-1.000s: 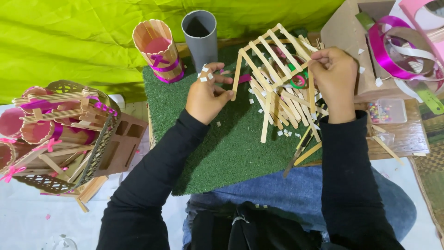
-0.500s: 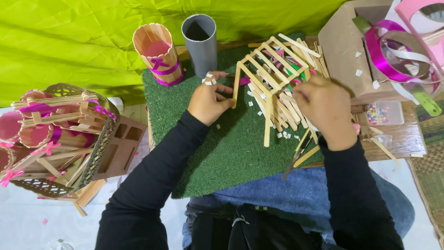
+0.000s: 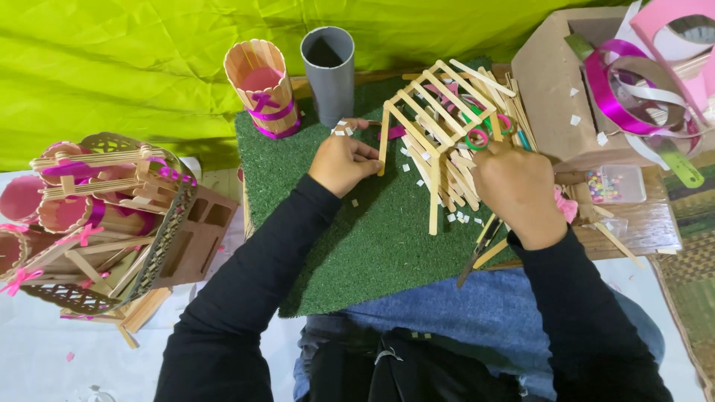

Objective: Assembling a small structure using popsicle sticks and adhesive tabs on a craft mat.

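A frame of wooden craft sticks (image 3: 426, 112), shaped like a small roof, stands on a green artificial-grass mat (image 3: 372, 238). My left hand (image 3: 344, 162) grips the frame's left leg between thumb and fingers. My right hand (image 3: 518, 190) is closed over the loose craft sticks (image 3: 456, 197) at the frame's right side; what its fingers hold is hidden. Small white paper bits (image 3: 458, 217) lie scattered on the mat around the frame.
A stick-built cup with pink ribbon (image 3: 262, 85) and a grey tube (image 3: 328, 71) stand at the mat's back. Stick and ribbon crafts (image 3: 97, 216) pile up at left. A cardboard box (image 3: 555, 97), pink ribbon rolls (image 3: 622, 89), scissors (image 3: 484, 132) and a bead box (image 3: 614, 186) sit at right.
My right hand came down from the frame's top right to the loose sticks at its lower right. My left hand shifted onto the frame's left leg.
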